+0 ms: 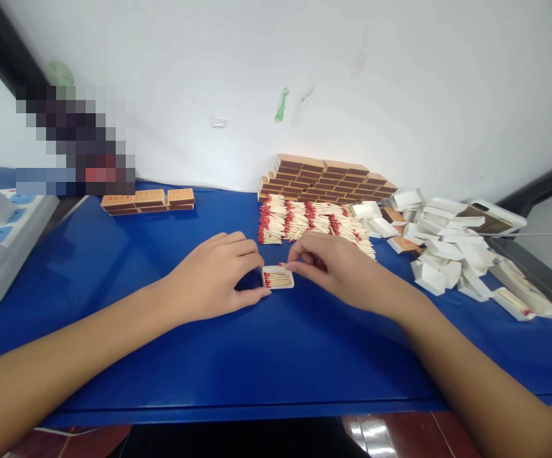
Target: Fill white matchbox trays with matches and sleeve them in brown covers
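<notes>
A small white matchbox tray [283, 285] lies on the blue table, partly filled with red-tipped matches [278, 280]. My left hand [223, 273] grips the tray's left end between thumb and fingers. At the tray's upper right edge, my right hand [333, 264] pinches a match or matches, with a red tip showing over the tray; how many is too small to tell. Just behind my hands lie piles of loose red-tipped matches [321, 219], partly covered by my right hand.
Matchboxes [324, 178] are stacked against the wall, and a short row of boxes [149, 200] sits back left. White empty trays [442, 235] are heaped at the right beside a phone [495, 216]. A white rack [13, 254] stands far left.
</notes>
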`<state>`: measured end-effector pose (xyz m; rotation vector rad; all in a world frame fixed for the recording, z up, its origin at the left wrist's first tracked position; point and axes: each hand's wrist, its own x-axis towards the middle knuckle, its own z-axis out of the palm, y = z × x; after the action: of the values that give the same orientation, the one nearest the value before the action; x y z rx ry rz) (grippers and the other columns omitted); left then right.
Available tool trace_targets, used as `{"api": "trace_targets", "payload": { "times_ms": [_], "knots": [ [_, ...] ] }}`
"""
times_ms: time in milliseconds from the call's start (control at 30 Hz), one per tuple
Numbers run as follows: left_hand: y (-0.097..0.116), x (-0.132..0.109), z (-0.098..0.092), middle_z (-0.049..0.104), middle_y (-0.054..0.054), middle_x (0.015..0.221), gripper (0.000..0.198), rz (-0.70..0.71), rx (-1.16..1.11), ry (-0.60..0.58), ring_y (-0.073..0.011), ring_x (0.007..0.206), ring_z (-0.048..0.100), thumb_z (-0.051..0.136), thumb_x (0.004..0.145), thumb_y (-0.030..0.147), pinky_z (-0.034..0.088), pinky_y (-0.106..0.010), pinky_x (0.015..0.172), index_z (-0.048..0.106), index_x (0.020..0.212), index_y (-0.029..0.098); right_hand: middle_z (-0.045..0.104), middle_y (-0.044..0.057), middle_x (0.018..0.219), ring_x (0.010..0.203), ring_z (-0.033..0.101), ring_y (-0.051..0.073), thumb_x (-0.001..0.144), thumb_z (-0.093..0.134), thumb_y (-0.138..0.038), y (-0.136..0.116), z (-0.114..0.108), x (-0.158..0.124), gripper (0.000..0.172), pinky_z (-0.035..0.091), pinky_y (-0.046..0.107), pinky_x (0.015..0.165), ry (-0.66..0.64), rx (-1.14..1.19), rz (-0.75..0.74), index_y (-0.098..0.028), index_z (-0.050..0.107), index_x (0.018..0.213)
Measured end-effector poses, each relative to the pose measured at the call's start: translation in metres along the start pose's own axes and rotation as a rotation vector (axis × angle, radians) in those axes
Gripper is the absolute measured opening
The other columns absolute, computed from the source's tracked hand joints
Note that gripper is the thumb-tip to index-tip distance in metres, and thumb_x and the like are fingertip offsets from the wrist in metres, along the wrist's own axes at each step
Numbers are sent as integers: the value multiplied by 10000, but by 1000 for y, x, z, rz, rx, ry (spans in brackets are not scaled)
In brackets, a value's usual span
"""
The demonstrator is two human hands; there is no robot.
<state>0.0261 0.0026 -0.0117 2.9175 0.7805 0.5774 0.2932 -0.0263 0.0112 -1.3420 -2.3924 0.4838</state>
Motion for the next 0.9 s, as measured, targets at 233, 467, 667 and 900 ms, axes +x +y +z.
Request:
{"api": "trace_targets", "payload": {
  "times_ms": [233, 467, 667, 900],
  "knots": [
    [0, 1, -1, 745, -74, 1024, 290, -5, 0, -3, -242, 978, 663, 677, 1011, 463, 511, -396, 898, 744, 1027, 182, 658, 40, 903, 776, 588, 185, 1047, 633, -288, -14, 19, 1, 108, 429, 308, 701, -45, 44, -24, -222, 639, 963],
    [0, 2, -3, 749, -75, 1043, 289, -11, -3, -13, -244, 987, 666, 683, 1011, 457, 510, -399, 900, 750, 1068, 182, 654, 37, 826, 733, 575, 195, 1034, 629, -316, 19, -10, 0, 156, 391, 323, 668, 92, -99, 28, -219, 673, 920],
    [1, 0, -2, 748, -80, 1045, 309, 1, 1, -3, -248, 992, 661, 671, 1019, 465, 514, -402, 897, 752, 1068, 170, 677, 49, 754, 684, 584, 210, 1004, 634, -354, 60, -33, -2, 204, 402, 335, 646, 39, -206, 140, -228, 708, 863],
    [0, -1, -3, 752, -80, 1047, 306, 5, 13, 2, -245, 994, 665, 667, 1020, 472, 508, -402, 907, 748, 1067, 181, 720, 62, 827, 708, 617, 214, 990, 623, -344, 59, -25, 0, 176, 413, 331, 641, 3, -218, 143, -227, 750, 959]
  ]
}}
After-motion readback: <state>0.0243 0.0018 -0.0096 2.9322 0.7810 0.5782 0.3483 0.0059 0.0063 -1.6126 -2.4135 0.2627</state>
